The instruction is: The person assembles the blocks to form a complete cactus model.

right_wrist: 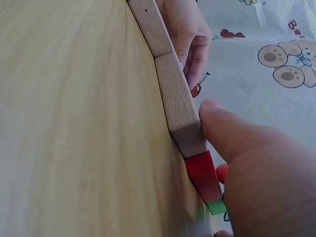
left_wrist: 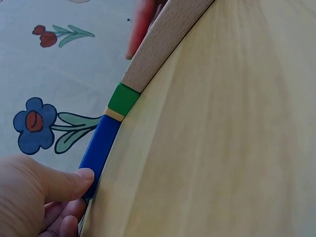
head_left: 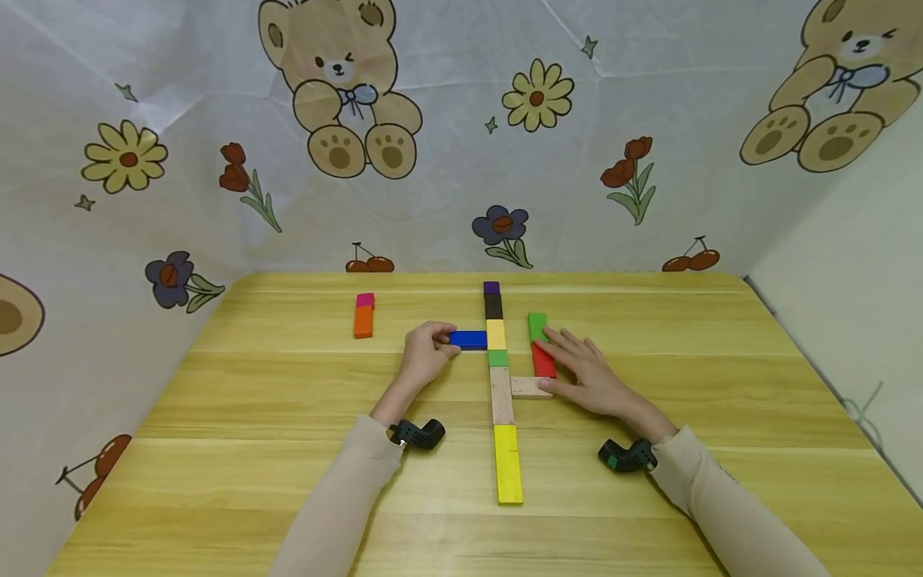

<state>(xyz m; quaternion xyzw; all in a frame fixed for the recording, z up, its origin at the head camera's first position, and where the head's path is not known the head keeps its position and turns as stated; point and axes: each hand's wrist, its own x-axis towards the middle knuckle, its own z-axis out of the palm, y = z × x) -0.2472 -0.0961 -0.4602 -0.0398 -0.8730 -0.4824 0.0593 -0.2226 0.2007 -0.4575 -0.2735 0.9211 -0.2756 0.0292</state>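
My left hand (head_left: 424, 353) pinches the left end of a blue block (head_left: 470, 340) between thumb and fingers. The block's other end meets a column of blocks, at the pale yellow block (head_left: 497, 335). Fingers nearly straight, my right hand (head_left: 594, 381) lies beside a green block (head_left: 537, 326) and a red block (head_left: 543, 361) set end to end. Its thumb touches the right end of a plain wooden block (head_left: 529, 387), which juts out from the column. In the right wrist view that thumb rests against the wooden block (right_wrist: 175, 91).
The column also has a purple block (head_left: 492, 287), a black block (head_left: 493, 306), a small green block (head_left: 498, 358), a long wooden block (head_left: 501, 394) and a yellow block (head_left: 508, 465). At the back left, a magenta block (head_left: 365, 300) touches an orange block (head_left: 364, 322).
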